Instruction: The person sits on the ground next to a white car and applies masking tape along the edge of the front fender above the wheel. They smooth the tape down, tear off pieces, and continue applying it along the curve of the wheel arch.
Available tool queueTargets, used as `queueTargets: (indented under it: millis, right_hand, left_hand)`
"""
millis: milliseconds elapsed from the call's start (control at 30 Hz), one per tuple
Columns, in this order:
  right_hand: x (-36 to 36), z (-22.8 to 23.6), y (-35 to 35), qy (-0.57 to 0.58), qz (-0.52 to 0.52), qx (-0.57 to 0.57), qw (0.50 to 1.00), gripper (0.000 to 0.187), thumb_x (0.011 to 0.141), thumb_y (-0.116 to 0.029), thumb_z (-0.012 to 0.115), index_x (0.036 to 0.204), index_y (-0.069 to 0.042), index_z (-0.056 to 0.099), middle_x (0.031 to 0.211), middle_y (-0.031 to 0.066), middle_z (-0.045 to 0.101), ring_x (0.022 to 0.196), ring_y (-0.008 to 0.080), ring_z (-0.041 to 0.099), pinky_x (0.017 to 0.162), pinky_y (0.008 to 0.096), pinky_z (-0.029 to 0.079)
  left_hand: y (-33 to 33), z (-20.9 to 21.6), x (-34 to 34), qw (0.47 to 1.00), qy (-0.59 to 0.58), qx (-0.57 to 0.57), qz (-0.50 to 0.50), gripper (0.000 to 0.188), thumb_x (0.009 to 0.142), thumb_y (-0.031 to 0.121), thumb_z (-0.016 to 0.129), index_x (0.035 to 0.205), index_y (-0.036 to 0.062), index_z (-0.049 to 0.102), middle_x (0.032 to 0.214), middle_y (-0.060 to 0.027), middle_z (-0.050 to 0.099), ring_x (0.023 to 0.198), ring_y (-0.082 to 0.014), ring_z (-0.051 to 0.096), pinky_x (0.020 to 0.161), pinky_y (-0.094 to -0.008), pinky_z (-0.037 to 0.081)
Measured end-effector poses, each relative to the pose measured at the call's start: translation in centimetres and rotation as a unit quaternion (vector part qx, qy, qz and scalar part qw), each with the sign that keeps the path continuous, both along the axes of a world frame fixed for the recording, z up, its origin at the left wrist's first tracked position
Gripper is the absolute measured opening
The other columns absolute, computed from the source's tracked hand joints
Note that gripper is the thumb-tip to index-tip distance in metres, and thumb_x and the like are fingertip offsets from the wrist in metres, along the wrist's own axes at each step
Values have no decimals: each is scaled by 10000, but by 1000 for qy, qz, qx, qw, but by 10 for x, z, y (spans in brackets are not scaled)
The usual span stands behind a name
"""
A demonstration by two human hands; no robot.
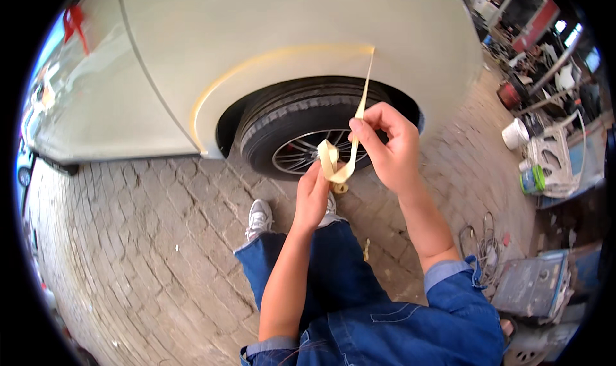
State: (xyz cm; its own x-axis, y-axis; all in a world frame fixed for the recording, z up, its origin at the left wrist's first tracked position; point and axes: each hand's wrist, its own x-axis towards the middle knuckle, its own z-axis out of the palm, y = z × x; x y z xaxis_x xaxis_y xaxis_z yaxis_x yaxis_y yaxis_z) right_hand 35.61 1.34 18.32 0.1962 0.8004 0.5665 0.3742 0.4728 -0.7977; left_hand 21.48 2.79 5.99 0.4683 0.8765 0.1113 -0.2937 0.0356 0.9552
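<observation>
A strip of yellowish masking tape point(269, 55) follows the curve above the wheel arch of a pale car body point(269, 19). From its right end the tape runs free and taut down to my right hand point(393, 149), which pinches it between thumb and finger. Below that pinch the tape hangs slack and curls in a loop toward my left hand point(312, 198). My left fingers are closed on the tape at its lower end; a small round tape-coloured piece shows just beside them. The car's wheel point(305, 132) is behind both hands.
Brick paving point(154, 238) lies underfoot, with my shoes near the tyre. Along the right stand a white bucket point(515, 135), a green-rimmed container point(532, 179), a white plastic panel point(557, 157), coiled wire point(486, 247) and a grey box point(529, 282).
</observation>
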Motion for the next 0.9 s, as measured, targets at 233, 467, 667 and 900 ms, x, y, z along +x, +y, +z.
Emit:
queueTargets:
  millis: [233, 467, 667, 900]
  right_hand:
    - [-45, -31, -37, -123, -10, -23, 992, 112, 880, -25, 715, 823, 7, 624, 712, 44, 643, 637, 88, 574, 613, 246, 469]
    - [-59, -54, -69, -207, 14, -70, 976, 137, 829, -56, 758, 839, -8, 630, 738, 85, 638, 644, 170, 609, 616, 280, 461]
    - [-16, -65, -67, 23, 21, -27, 999, 406, 1001, -362, 585, 867, 8, 683, 799, 63, 670, 695, 136, 595, 664, 281, 457]
    - [15, -26, 36, 26, -68, -118, 990, 447, 1062, -377, 468, 1056, -2, 711, 853, 61, 697, 784, 112, 619, 728, 260, 466]
  left_hand:
    - [4, 14, -23, 991, -97, -93, -14, 531, 1053, 436, 400, 1093, 10, 716, 872, -12, 657, 801, -98, 579, 730, -231, 456]
    - [3, 26, -32, 987, -161, 24, -1, 294, 1004, 192, 542, 953, 1, 758, 1030, -51, 613, 951, -131, 549, 816, -279, 453]
    - [2, 28, -36, 973, -194, 123, 7, 179, 954, 154, 624, 870, 41, 734, 960, -39, 597, 924, -140, 547, 799, -281, 451]
    - [5, 33, -45, 960, -176, 195, -100, 108, 902, 102, 658, 849, 38, 728, 898, -44, 601, 865, -159, 552, 780, -295, 452]
